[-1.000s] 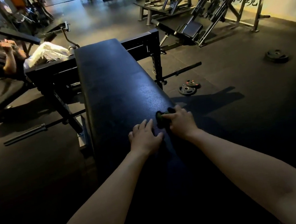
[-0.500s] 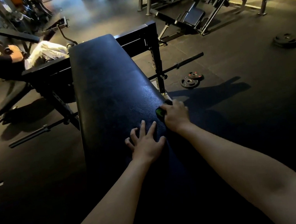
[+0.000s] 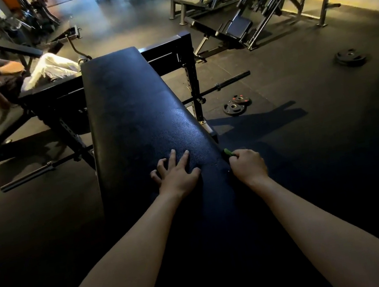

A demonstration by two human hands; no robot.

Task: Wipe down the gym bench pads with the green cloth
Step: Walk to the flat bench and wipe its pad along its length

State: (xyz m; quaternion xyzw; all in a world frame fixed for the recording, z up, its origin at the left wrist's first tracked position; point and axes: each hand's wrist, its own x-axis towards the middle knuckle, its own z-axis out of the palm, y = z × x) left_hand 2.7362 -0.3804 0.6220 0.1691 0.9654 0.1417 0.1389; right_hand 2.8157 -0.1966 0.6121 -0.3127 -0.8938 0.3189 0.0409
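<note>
Head view: at the left a barbell [image 3: 45, 167] lies low beside the bench pad [image 3: 133, 107], so stepping room there looks tight. The left hand [image 3: 176, 175] braces on the pad, fingers spread flat. At the pad's right edge the right hand [image 3: 248, 166] curls round the green cloth [image 3: 228, 153]. Best to press firmly and stroke farward along that edge, stopping short of the rack post [image 3: 193, 80].

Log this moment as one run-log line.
left hand: spread flat on black padded bench top | right hand: grips green cloth at its right edge | phase: edge wipe
</note>
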